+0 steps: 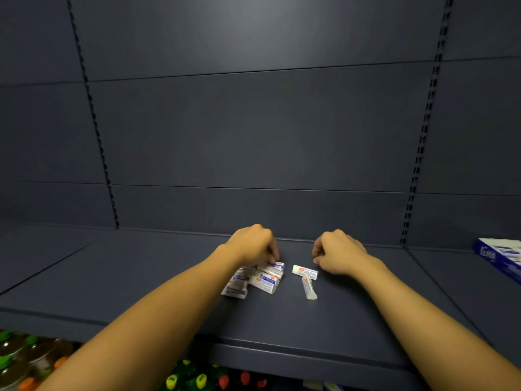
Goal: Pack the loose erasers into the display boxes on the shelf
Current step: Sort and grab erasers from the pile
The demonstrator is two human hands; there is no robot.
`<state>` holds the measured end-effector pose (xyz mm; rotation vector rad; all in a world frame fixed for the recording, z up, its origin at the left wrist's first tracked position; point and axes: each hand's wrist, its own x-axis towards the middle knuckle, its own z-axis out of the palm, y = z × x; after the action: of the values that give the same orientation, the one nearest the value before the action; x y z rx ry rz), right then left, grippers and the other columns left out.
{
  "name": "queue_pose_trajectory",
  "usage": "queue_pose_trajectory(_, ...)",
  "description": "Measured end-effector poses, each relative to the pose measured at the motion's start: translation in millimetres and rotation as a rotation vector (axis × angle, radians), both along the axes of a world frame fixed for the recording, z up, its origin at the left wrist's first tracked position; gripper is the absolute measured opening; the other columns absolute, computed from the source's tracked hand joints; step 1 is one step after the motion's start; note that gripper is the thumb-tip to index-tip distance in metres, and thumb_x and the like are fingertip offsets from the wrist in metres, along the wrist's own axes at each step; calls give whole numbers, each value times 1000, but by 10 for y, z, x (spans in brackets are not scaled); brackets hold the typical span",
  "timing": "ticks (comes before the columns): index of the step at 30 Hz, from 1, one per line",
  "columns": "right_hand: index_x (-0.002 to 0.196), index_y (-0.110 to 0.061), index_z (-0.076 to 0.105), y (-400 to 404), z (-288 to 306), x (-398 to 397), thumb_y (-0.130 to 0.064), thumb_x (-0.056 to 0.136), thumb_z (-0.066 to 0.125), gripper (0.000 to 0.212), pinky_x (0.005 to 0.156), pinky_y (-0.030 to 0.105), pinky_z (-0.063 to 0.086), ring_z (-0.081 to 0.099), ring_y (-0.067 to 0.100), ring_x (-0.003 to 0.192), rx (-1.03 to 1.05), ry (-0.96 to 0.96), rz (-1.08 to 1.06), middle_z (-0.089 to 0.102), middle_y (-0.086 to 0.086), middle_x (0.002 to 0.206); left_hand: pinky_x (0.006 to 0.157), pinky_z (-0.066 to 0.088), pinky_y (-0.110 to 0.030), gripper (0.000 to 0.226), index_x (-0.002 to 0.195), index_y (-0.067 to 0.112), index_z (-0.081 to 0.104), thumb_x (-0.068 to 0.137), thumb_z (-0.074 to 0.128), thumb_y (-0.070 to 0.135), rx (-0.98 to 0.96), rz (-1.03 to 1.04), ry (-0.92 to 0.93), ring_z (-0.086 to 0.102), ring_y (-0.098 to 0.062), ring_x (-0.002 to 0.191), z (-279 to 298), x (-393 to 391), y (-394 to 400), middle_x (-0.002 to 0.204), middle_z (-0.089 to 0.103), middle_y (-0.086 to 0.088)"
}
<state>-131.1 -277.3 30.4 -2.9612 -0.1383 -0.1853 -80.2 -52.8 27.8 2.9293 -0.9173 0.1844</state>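
Several white erasers in blue-and-white sleeves lie in a loose heap (255, 280) on the dark shelf (141, 277). My left hand (253, 245) rests on the far end of the heap, fingers curled down onto one eraser. Two more erasers lie to the right: one (305, 270) flat, another (308, 286) angled toward me. My right hand (338, 251) hovers just right of them, fingers curled in, with nothing visible in it. A blue-and-white display box (500, 256) stands at the far right edge of the shelf.
The dark slotted back panel (253, 136) rises behind the shelf. Below the shelf's front edge, bottles with green and orange caps (17, 356) and colourful packs (197, 379) fill the lower level.
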Motion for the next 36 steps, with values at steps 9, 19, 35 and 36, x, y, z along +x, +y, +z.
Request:
queue_pose_trajectory(9, 98, -28, 75, 38, -33, 20, -31, 88, 72, 11, 87, 38, 57, 66, 19, 96, 67, 19, -57, 70, -3, 105, 78, 56, -34, 23, 112, 24, 78, 91, 70, 18, 53, -123, -35, 66, -16, 100, -89, 169, 7, 110, 75, 7)
queue_pose_trajectory(19, 93, -31, 79, 112, -68, 87, -28, 81, 78, 13, 87, 38, 57, 67, 17, 98, 73, 87, -48, 73, -6, 104, 82, 60, -37, 24, 112, 18, 76, 88, 74, 16, 64, -168, 42, 69, -18, 95, -70, 288, 66, 109, 74, 0)
queue_pose_trajectory(35, 83, -26, 81, 334, -44, 101, -29, 74, 85, 11, 84, 38, 60, 69, 11, 84, 43, 194, -25, 74, -8, 84, 85, 60, -37, 24, 115, 15, 74, 91, 71, 17, 64, -161, 51, 69, -19, 95, -69, 345, 147, 111, 73, -4)
queue_pose_trajectory(36, 82, -28, 80, 350, -42, 96, -28, 75, 84, 7, 83, 38, 60, 69, 11, 83, 27, 185, -29, 72, -11, 77, 85, 60, -37, 24, 115, 15, 74, 91, 71, 17, 64, -161, 50, 69, -19, 95, -70, 343, 147, 111, 73, -4)
